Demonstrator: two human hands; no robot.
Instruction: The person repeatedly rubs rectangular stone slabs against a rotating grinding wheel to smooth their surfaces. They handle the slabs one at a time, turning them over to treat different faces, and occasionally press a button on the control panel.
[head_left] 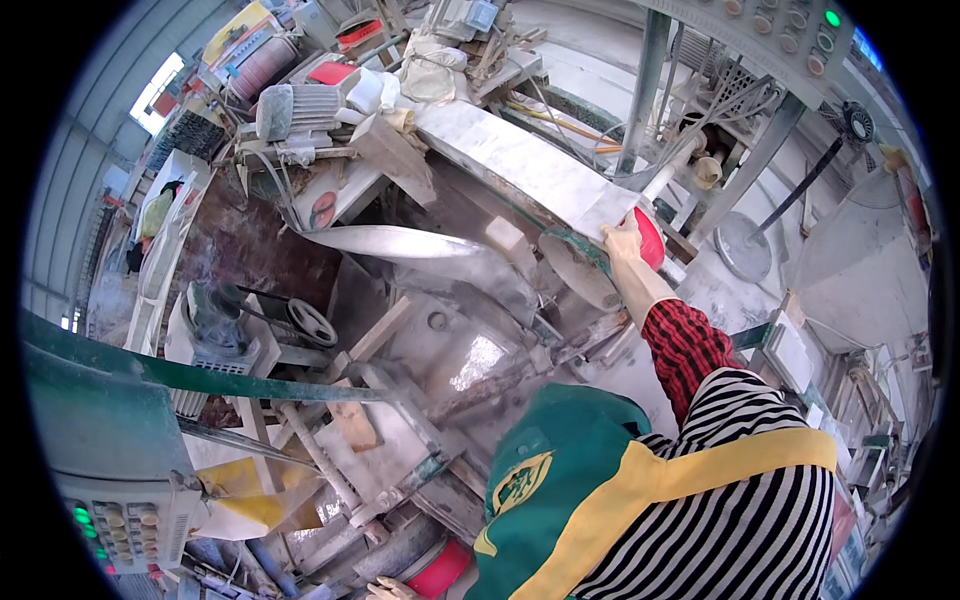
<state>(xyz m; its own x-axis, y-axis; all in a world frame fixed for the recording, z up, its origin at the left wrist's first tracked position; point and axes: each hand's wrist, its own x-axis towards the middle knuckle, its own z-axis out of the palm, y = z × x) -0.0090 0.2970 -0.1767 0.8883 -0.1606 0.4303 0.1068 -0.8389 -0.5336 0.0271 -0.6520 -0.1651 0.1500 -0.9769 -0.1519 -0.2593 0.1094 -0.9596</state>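
Note:
My right arm, in a red and black plaid sleeve, reaches far forward. My right hand [624,240], in a pale glove, has its fingers bent at the near right end of a long white slab-like surface [530,155], against a round red piece [648,240]. What lies between the fingers is hidden. At the bottom edge, a pale gloved hand, seemingly my left hand [390,590], shows only in part, beside a grey roller with a red end [442,570]. Its fingers are mostly cut off by the frame.
A dusty machine with a curved metal sheet [400,240] and a handwheel [312,322] stands ahead. Button panels are at lower left [125,525] and upper right [785,35]. A green bar [220,375] crosses the left. A motor [298,110] sits beyond; a fan [857,120] stands right.

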